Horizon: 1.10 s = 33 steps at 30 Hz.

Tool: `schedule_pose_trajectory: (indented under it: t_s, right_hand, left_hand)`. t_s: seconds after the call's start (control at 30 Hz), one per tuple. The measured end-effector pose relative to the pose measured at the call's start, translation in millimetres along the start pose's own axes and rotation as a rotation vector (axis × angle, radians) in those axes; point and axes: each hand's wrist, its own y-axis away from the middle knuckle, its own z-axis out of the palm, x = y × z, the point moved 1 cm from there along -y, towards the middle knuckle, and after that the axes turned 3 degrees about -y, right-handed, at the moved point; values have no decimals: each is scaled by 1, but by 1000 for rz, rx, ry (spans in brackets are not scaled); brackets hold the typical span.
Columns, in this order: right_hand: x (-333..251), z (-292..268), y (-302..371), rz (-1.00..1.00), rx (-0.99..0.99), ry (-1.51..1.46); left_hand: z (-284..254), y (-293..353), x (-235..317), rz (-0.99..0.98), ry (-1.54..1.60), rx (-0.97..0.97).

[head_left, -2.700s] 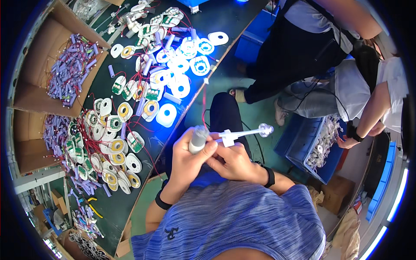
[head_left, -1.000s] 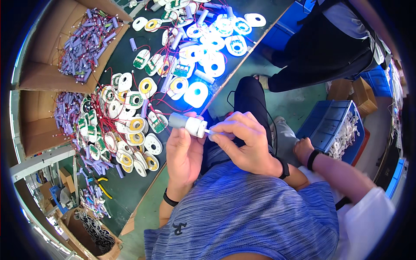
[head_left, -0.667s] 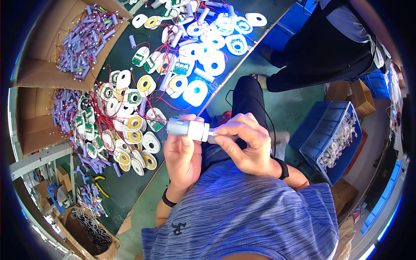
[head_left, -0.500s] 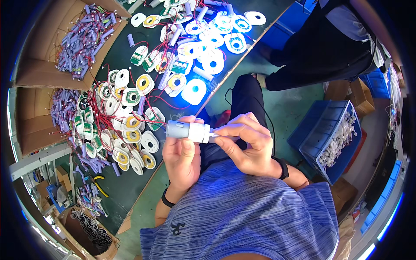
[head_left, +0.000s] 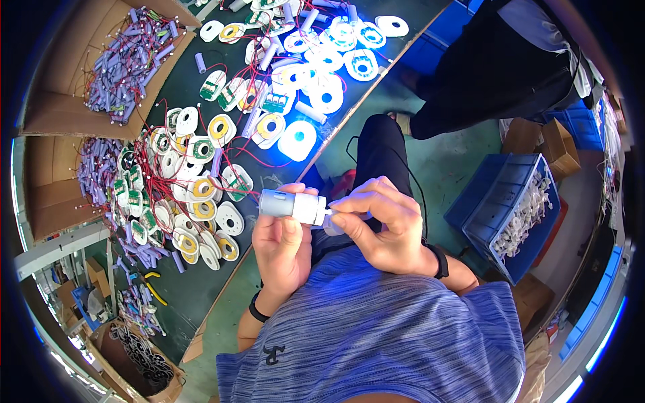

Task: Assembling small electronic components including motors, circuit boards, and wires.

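Head view. Left hand [head_left: 281, 245] is grasping a grey-and-white cylinder [head_left: 292, 206], thumb lying along the near side, fingers wrapping behind it. Cylinder is lying roughly level in front of the shirt [head_left: 376, 329], just off the table edge, grey part to the left, white part to the right. Red wire is showing by its left end; cannot tell whether it is joined there.

Right hand [head_left: 386, 218] is pinching a pale tip [head_left: 328, 212] at the white end, between thumb and forefinger; fingers are partly hiding it. Something translucent is showing just below the pinch, shape unclear. Black bands are circling both wrists.

Left side: dark green table [head_left: 180, 305] is carrying a heap of round white parts [head_left: 230, 219], some with yellow rings or green boards, red wires tangling among them. Farther off, bright bluish light is washing over more of these. Purple cylinders [head_left: 131, 67] are filling an open cardboard box [head_left: 50, 101]. Yellow-handled tool [head_left: 156, 291] is lying near the table's lower end.

Right side: blue bin [head_left: 470, 201] is standing on the floor, holding small white pieces [head_left: 524, 215]. Beyond, another person in dark trousers [head_left: 497, 74] is standing.
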Motion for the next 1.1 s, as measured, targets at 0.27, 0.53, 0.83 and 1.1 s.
schedule_pose_trajectory:
  t_s: [0.27, 0.53, 0.83, 1.1]
  right_hand:
    - [-4, -2, -2, -103, 0, 48]
    - [-6, -1, 0, -175, 19, 100]
    - [-5, 4, -1, -337, -23, 262]
    - [16, -15, -6, 10, -286, 224]
  left_hand:
    - [0, 2, -1, 86, -82, -66]
    - [0, 5, -2, 66, -116, -69]
    - [-6, 5, -4, 62, -123, -23]
    - [-8, -11, -19, -62, -318, -80]
